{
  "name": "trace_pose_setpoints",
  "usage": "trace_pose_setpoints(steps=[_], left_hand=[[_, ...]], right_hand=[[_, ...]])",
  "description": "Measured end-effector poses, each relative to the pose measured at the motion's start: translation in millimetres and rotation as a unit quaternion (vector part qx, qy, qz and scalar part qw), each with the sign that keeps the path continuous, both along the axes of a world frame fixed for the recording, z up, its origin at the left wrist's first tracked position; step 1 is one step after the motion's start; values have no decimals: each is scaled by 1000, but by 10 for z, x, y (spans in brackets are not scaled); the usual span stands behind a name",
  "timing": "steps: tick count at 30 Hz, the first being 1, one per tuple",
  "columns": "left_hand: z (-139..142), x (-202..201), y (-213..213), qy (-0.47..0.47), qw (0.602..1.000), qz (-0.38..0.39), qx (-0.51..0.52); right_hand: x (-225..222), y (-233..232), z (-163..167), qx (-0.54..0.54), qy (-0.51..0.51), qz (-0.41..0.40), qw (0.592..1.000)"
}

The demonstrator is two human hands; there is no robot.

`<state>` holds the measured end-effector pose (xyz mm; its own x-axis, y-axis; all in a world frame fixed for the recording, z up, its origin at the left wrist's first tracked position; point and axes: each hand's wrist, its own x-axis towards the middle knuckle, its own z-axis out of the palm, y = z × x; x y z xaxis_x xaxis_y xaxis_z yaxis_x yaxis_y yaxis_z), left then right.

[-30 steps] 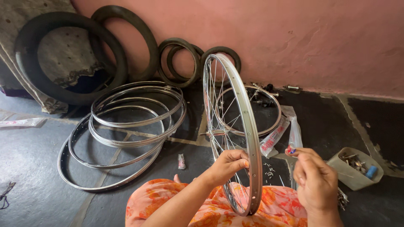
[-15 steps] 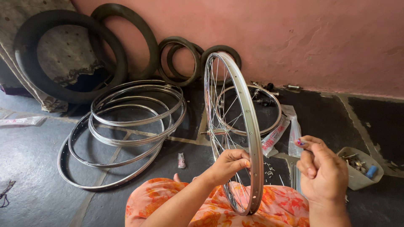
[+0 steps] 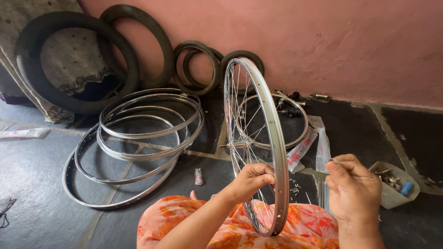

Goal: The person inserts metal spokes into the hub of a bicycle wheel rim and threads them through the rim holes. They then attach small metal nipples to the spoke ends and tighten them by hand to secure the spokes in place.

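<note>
The left hand (image 3: pixel 251 180) grips the rim of the upright wheel (image 3: pixel 265 115), fingers curled around it, over the lap. The right hand (image 3: pixel 355 189) hovers just beside, fingertips pinched on something thin, too small to tell. Loose rims (image 3: pixel 138 152) lie stacked on the floor (image 3: pixel 37 184).

Item pinched in right hand (image 3: pixel 353 193) & tub (image 3: pixel 392 196) bits: too small.
</note>
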<state>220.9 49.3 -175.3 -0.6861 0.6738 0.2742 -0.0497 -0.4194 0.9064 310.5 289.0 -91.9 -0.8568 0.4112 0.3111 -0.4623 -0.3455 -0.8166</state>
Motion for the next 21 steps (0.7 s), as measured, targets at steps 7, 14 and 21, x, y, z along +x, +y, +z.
trace_pose_setpoints(steps=[7,14,21], left_hand=[[37,13,10,-8,1000,0,-3],[55,19,2,8,1000,0,-4],[90,22,14,8,1000,-10,3]], right_hand=[[18,7,33,-28,-51,94,994],[232,-98,46,142,-116,115,976],[328,-427,247,416,-99,-19,904]])
